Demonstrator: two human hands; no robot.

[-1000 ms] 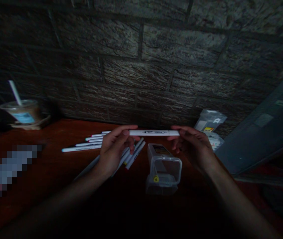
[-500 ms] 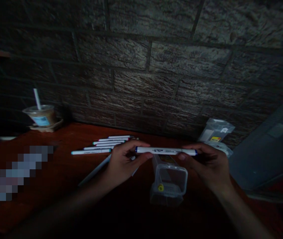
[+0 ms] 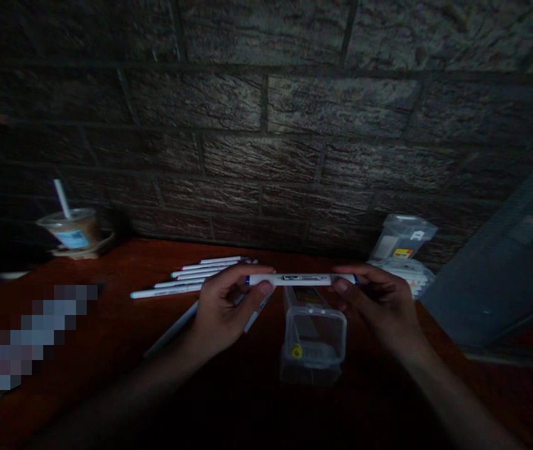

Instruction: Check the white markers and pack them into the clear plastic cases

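A white marker with dark blue ends is held level between my two hands, its printed label facing me. My left hand pinches its left end between thumb and fingers. At the other end, my right hand grips it the same way. Below the marker, a clear plastic case with a yellow round spot lies on the table, its open-looking end towards me. Several white markers with coloured ends lie in a row behind my left hand, partly hidden by it.
On the reddish-brown table, a drink cup with a straw stands in a carton holder at the back left. Another clear case stands at the back right, beside a grey panel. A brick wall closes off the back.
The view has shifted a little, so most things sit slightly further left. The marker has turned slightly about its length, its label looking different. Both hands keep their hold on it.
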